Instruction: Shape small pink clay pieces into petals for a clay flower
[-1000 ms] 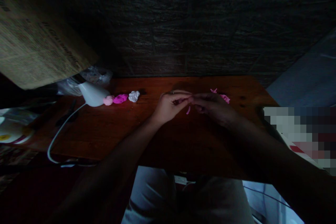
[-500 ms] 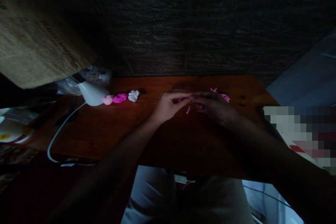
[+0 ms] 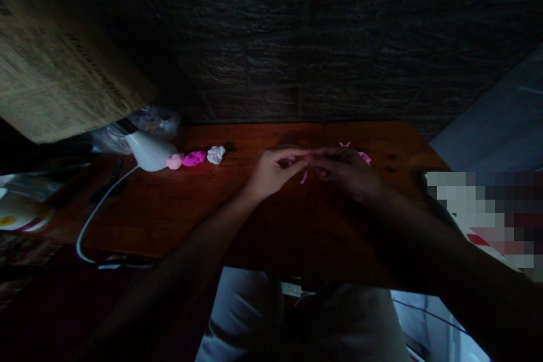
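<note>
Above the middle of the table, my left hand and my right hand meet at the fingertips, both closed in a pinch. Whatever lies between the fingertips is too small and dark to make out. Just below them shows a short pink strip that looks like modelling clay; whether it touches the fingers I cannot tell. A bit of pink also shows through the gap in my left hand. Beyond my right hand are a thin pink forked piece and a crumpled pink piece, partly hidden by that hand.
On the left, a light pink lump, a bright magenta lump and a white lump sit in a row beside a white lamp-like object with a cable. The wooden table meets a dark brick wall.
My hands stay in nearly the same place; the fingers of my right hand have shifted slightly. The lumps on the table have not moved.
</note>
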